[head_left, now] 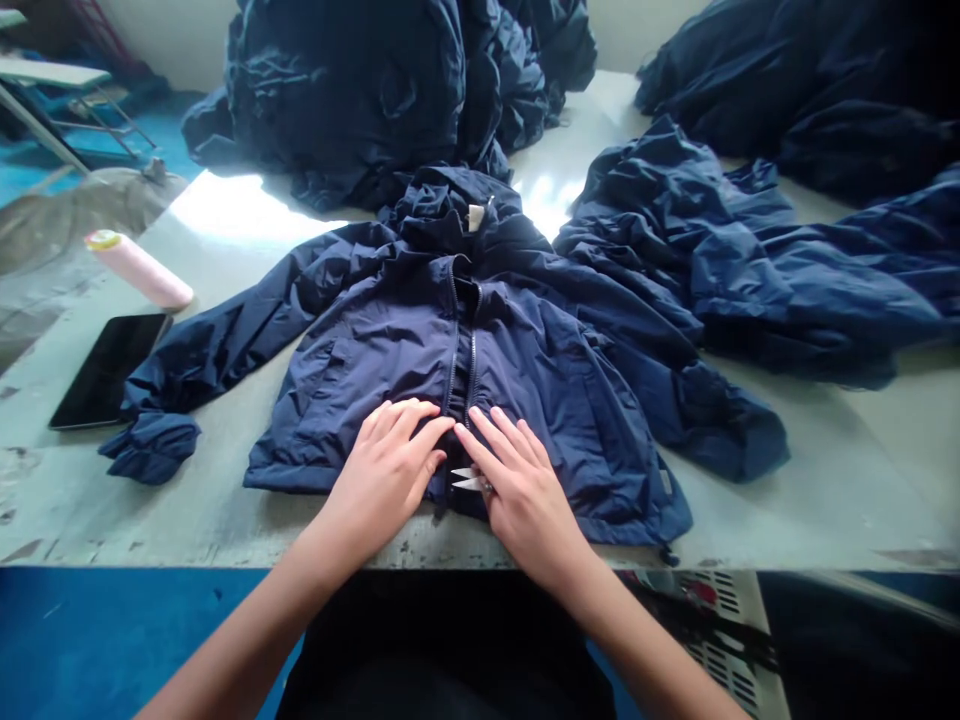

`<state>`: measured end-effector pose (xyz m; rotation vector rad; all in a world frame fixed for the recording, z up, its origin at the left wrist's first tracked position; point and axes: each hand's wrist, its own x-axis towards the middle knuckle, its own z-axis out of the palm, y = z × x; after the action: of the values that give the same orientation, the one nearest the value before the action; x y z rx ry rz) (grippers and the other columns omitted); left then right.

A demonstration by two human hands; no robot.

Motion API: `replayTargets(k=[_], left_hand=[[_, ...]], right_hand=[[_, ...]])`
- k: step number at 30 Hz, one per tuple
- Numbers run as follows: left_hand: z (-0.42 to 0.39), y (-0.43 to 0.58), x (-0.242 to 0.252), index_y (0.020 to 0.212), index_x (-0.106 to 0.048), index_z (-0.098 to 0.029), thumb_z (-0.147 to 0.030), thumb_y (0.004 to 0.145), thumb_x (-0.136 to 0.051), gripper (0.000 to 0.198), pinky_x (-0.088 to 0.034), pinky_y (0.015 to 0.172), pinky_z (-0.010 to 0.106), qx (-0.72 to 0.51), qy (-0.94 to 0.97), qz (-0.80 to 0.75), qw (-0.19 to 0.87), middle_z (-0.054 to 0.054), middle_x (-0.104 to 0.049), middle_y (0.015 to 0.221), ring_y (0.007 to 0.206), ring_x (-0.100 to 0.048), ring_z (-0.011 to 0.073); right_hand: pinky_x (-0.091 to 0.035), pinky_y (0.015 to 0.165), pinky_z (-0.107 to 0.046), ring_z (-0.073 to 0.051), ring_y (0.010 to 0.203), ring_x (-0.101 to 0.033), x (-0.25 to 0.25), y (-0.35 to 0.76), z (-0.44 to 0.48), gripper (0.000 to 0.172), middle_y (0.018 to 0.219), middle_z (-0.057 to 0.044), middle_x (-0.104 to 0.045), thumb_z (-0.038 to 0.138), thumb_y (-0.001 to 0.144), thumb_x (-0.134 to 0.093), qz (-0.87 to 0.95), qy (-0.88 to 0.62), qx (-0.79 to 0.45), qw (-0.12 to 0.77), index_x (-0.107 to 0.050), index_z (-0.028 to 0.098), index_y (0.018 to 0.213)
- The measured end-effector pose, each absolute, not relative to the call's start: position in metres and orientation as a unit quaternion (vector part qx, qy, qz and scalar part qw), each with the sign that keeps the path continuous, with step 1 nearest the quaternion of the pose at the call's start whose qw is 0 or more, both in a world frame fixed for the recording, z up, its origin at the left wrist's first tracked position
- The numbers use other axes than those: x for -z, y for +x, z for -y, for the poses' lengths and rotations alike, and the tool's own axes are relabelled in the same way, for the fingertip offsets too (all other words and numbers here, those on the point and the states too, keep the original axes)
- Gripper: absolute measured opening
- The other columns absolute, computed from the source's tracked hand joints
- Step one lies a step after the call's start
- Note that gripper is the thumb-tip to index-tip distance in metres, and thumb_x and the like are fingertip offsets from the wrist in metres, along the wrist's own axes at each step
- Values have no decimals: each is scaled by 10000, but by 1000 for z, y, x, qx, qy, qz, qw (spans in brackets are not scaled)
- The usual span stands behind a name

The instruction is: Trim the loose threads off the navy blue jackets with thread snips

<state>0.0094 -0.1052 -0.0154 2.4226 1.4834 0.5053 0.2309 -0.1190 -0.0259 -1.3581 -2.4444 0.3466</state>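
Grip slack: left hand and right hand lie flat on the wrinkled navy jacket, snips under the right thumb.

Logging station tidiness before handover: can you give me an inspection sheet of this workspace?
Surface: grey table, scuffed and flecked near the front edge.
Job's things: navy jacket laid flat, front up, zipper down the middle; thread snips at its hem.
Clutter: phone and pink thread spool at left; navy garment piles behind and to the right.
Hands: left hand flat on the jacket, open; right hand flat beside the zipper, snips' blades showing at its thumb, grip unclear.
Cables: nothing seen.
Surroundings: blue floor; metal-framed bench far left.
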Motion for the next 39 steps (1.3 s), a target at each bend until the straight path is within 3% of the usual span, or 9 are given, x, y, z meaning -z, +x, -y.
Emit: replayTargets(k=[10, 15, 18, 20, 23, 26, 28, 32, 39], left_hand=[[100, 24, 18, 1444, -592, -178, -241, 1075, -607, 375, -423, 1197, 554, -234, 766, -593, 81, 168, -620, 1449, 1369, -537, 349], [123, 4, 4, 1481, -622, -240, -436, 981, -772, 558, -437, 1154, 571, -195, 850, -467, 147, 155, -619, 1400, 1300, -556, 364], [140, 1, 0, 1344, -737, -247, -295, 1017, -730, 331, -460, 1105, 539, -225, 851, -443, 170, 136, -662, 1302, 1220, -591, 334], [148, 3, 0, 1203, -785, -221, -224, 1057, -653, 198, -506, 1020, 433, -326, 790, -474, 213, 102, -706, 1142, 1090, -639, 266], [150, 3, 2, 1031, -789, -205, -265, 1082, -611, 195, -533, 842, 298, -461, 595, -568, 332, 44, -715, 929, 883, -660, 190], [147, -3, 2, 996, -768, -202, -345, 1029, -699, 162, -523, 701, 238, -556, 346, -564, 503, 7, -667, 833, 741, -618, 149], [145, -8, -1, 975, -751, -179, -335, 966, -772, 158, -534, 669, 219, -595, 229, -505, 581, 3, -655, 828, 713, -614, 131], [146, -13, -8, 963, -744, -146, -285, 893, -838, 182, -591, 669, 215, -616, 157, -464, 617, 10, -667, 853, 733, -641, 122], [146, -20, -13, 936, -712, -136, -230, 921, -794, 126, -628, 650, 199, -612, 123, -435, 649, 19, -677, 911, 809, -657, 126]], right_hand=[[-310, 1330, -592, -306, 1655, -329, 27, 238, 131, 703, 1739, -102, -447, 67, 1029, -430, 862, -459, -136, 166, -358, 163, 1722], [-330, 1319, -600, -282, 1604, -436, 28, 251, 116, 579, 1659, -96, -565, 72, 1042, -427, 833, -472, -194, 214, -553, 211, 1590], [-356, 1306, -586, -290, 1549, -515, 23, 259, 102, 447, 1565, -108, -661, 121, 1064, -473, 797, -492, -232, 263, -667, 205, 1458], [-438, 1250, -556, -299, 1451, -616, 14, 257, 97, 342, 1462, -122, -732, 184, 1089, -505, 751, -513, -249, 333, -735, 203, 1341], [-563, 1096, -477, -274, 1183, -761, -4, 241, 102, 265, 1187, -93, -827, 247, 1118, -523, 665, -527, -271, 456, -780, 221, 1180], [-631, 904, -403, -237, 975, -785, -20, 213, 112, 256, 1063, -56, -821, 262, 1131, -522, 622, -484, -364, 496, -776, 242, 1148], [-633, 919, -397, -240, 1057, -771, -26, 193, 115, 265, 1200, -70, -799, 252, 1135, -513, 637, -435, -417, 480, -776, 243, 1167], [-519, 1157, -441, -255, 1334, -665, -23, 162, 110, 280, 1395, -88, -739, 184, 1127, -503, 701, -370, -415, 446, -763, 235, 1216], [-516, 1159, -407, -235, 1293, -694, -9, 144, 98, 295, 1358, -87, -760, 198, 1128, -492, 691, -380, -459, 410, -756, 223, 1258]])
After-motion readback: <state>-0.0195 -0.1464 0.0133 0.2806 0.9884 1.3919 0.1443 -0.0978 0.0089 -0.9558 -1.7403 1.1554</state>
